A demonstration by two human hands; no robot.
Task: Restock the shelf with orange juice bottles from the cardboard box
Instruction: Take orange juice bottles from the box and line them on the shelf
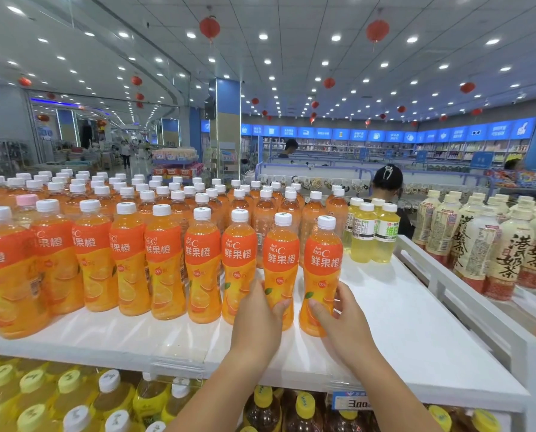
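At the front of a smooth white shelf (410,332), a person is holding two bottles at the right end of a long row of orange juice bottles (163,263). The left hand (257,313) is curling round the lower part of the neighbouring bottle (280,266), with the thumb lying across its front. The right hand (344,319) is wrapping the lower part of the end bottle (322,269) the same way, thumb in front and fingers round the right side.

Both bottles are standing upright, long axis vertical, white ribbed caps pointing at the ceiling and labels facing the onlooker. Their bases seem to be resting on the shelf. Each is clear plastic with a pinched waist, holding cloudy orange liquid. A glossy orange wrap carries white characters above pictures of orange slices.

Behind the row, many more of the same bottles are standing in close ranks. Just to the right, a small cluster of pale yellow drinks (372,235) is standing further back on the shelf. Beyond a white rail (447,275), cream bottles (478,247) with dark brush lettering are crowding the next shelf. Below, yellow-capped bottles (32,397) are showing, and a blue price tag (350,400) is hanging on the shelf edge.
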